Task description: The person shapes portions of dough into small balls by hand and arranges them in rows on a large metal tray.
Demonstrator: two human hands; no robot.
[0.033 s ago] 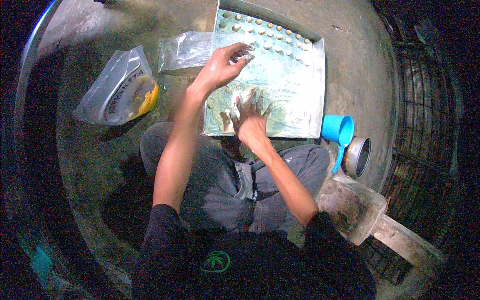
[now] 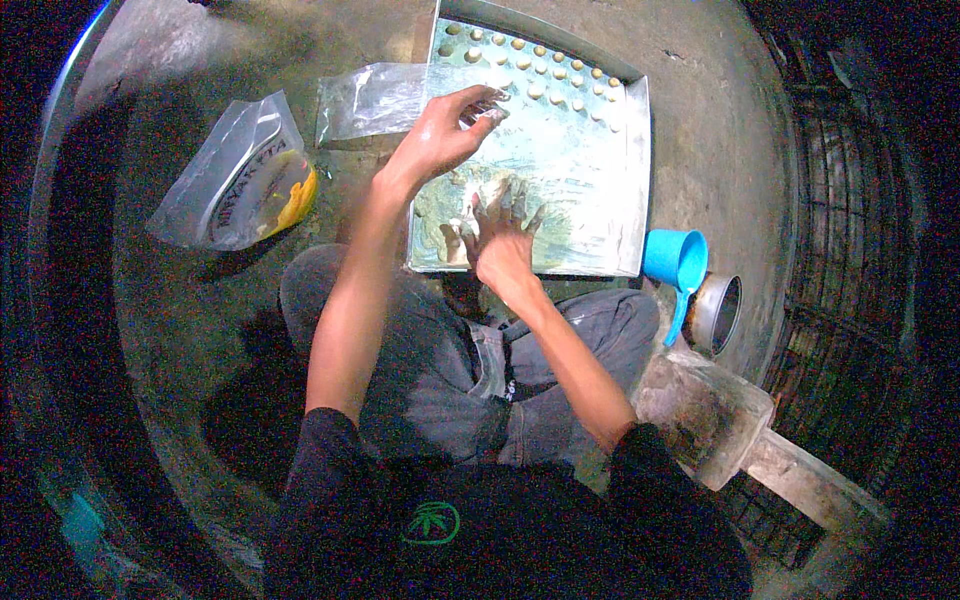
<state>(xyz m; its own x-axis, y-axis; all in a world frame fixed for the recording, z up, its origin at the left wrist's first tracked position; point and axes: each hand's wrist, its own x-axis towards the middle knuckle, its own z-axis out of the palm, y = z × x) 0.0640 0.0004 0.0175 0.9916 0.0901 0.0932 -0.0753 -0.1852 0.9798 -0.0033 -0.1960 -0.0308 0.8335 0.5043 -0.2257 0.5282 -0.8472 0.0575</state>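
Note:
A shallow metal tray (image 2: 641, 180) with pale powder on its bottom lies in front of my crossed legs. Rows of small round dough-like balls (image 2: 535, 93) fill its far end. My left hand (image 2: 447, 132) hovers over the tray's left side, thumb and fingers curled toward each other near the balls. Whatever may be between those dusted fingertips is too small to make out. My right hand (image 2: 507, 240) lies palm down with fingers spread on the near part of the tray, touching the whitish surface. Beside its thumb sits a pale lump (image 2: 452, 242), perhaps dough.
A clear plastic bag (image 2: 372, 103) lies against the tray's left edge. Farther left is a plastic pouch (image 2: 245, 185) with yellow on it. A blue dipper (image 2: 676, 258) and a metal pot (image 2: 716, 314) stand right of the tray. A dirty flat slab (image 2: 705, 405) lies by my right knee.

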